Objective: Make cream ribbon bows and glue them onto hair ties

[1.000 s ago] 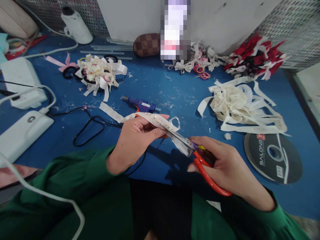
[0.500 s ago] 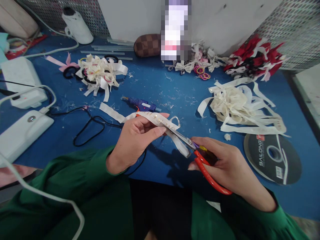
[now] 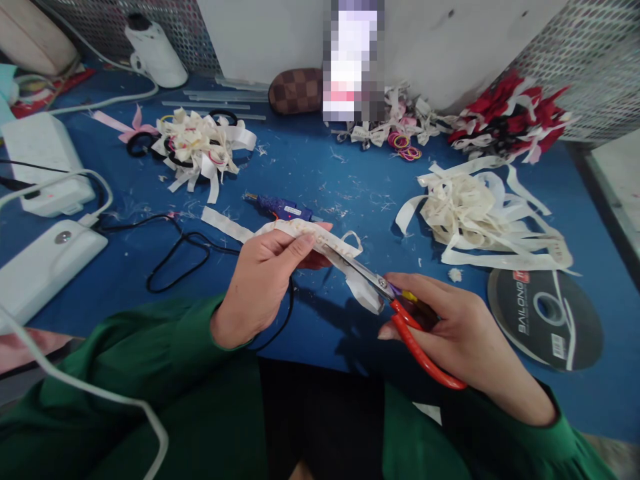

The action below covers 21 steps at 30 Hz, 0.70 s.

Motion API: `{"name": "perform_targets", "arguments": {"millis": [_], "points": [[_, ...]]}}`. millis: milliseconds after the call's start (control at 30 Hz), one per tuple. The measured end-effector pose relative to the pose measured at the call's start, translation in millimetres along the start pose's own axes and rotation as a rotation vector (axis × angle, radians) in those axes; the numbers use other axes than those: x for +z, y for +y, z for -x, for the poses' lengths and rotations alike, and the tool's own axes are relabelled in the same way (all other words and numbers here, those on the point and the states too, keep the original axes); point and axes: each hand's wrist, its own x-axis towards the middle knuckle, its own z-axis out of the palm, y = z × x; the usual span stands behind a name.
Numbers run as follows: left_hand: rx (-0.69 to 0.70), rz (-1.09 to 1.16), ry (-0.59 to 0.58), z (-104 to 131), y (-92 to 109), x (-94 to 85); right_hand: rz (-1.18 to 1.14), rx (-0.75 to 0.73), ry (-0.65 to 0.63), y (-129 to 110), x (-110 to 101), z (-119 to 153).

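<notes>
My left hand (image 3: 265,277) pinches a white ribbon (image 3: 225,225) between thumb and fingers; one end trails to the left, and a small loop stands up on the right. Red-handled scissors (image 3: 423,350) are in my right hand (image 3: 453,327), its fingers wrapped round the handles. The blades point up and left, lying against the ribbon just right of my left thumb. Below the blades hangs a ribbon end. Behind my left hand lies a blue glue gun (image 3: 283,208), partly hidden.
A cream ribbon pile (image 3: 465,207) and a black spool (image 3: 575,320) lie on the right. Cream bows (image 3: 195,147) sit at the back left, red ones (image 3: 515,120) at the back right. White power blocks (image 3: 55,263) and cables occupy the left. A phone-like blurred screen (image 3: 353,60) stands behind.
My left thumb has shifted slightly up and left along the ribbon. The hanging ribbon end has turned and looks wider; the scissors have barely moved.
</notes>
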Motion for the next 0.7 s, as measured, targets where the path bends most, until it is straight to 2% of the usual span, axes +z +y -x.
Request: {"name": "perform_targets", "arguments": {"millis": [267,700], "points": [[0.070,-0.030,0.002,-1.4,-3.1,-0.5,0.013,-0.004,0.005,0.9,1.5,-0.2],[0.023,0.026,-0.047,-0.3,-2.9,0.4,0.000,-0.001,-0.018,-1.8,1.8,-1.0]]}}
